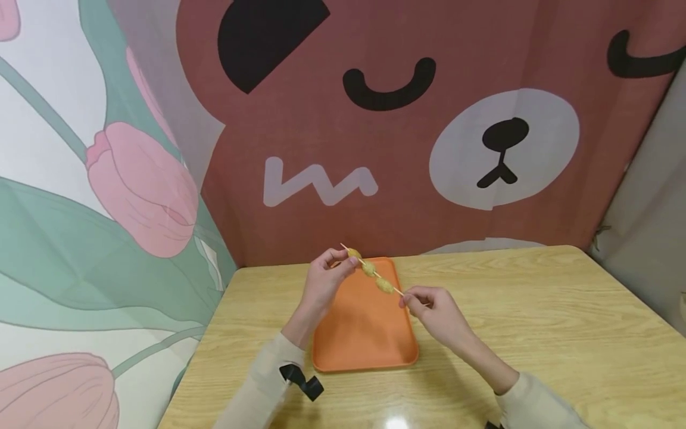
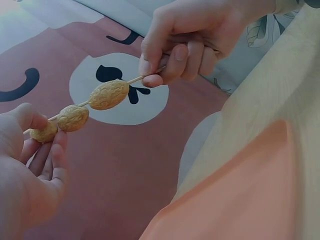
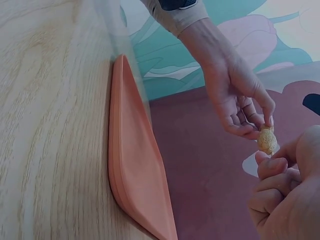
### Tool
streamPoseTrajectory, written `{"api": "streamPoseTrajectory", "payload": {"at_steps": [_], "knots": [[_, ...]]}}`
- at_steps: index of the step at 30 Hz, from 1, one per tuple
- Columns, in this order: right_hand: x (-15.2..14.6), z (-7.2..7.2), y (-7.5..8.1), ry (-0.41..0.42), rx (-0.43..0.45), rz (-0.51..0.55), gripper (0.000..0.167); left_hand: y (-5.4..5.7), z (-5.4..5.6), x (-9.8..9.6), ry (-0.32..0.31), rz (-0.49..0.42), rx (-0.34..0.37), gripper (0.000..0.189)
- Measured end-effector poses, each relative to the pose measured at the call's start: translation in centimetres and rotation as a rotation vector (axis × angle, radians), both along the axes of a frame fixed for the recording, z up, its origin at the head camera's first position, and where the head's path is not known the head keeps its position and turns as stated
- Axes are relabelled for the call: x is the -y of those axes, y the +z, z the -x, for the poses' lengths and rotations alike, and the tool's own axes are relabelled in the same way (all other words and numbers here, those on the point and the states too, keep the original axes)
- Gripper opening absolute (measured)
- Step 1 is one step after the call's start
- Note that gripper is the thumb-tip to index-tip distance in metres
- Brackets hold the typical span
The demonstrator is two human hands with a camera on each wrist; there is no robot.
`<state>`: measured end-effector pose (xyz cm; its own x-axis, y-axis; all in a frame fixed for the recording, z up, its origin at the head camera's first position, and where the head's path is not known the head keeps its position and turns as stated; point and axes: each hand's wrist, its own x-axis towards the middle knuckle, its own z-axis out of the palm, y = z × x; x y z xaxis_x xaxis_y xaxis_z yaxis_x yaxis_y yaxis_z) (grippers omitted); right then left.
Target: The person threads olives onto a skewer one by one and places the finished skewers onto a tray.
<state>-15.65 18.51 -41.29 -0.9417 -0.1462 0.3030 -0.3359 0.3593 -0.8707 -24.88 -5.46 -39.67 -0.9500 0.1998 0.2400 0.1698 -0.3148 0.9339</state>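
Both hands hold up a thin wooden skewer [image 1: 398, 291] threaded with three yellow-brown, oval, wrinkled balls of food. My right hand [image 1: 436, 313] pinches the skewer's bare lower end between thumb and fingers. At the far end, my left hand [image 1: 324, 280] pinches the outermost ball [image 2: 44, 132] with thumb and fingertips, and the skewer's tip sticks out past it. The middle ball [image 2: 73, 118] sits close beside the left fingertips, and the third ball [image 2: 109, 95] is nearest the right hand. Beneath the skewer lies an orange tray [image 1: 364, 333].
The tray rests on a light wood-grain table [image 1: 514, 333]. Behind the table hangs a cloth [image 1: 321, 131] with a reddish-brown bear print, and a flower-patterned cloth [image 1: 145, 190] hangs at the left. A black strap piece [image 1: 302, 382] is on the left sleeve.
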Motion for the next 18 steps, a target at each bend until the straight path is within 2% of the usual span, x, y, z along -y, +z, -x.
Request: {"api": "streamPoseTrajectory", "payload": {"at_steps": [4,8,14,18], "knots": [[0.1,0.1,-0.3,0.007,0.033,0.005,0.022,-0.4,0.1,0.0,-0.017,0.029,0.038,0.027],[0.1,0.4,-1.0,0.068,0.093,0.011,0.023,-0.5,0.2,0.2,-0.021,0.047,0.06,0.027],[0.4,0.8,-1.6,0.201,0.126,0.011,0.017,0.0,0.4,0.7,0.014,0.101,0.03,0.03],[0.8,0.9,-1.6,0.244,0.082,-0.037,0.013,0.2,0.8,1.1,0.042,0.148,-0.003,0.037]]}}
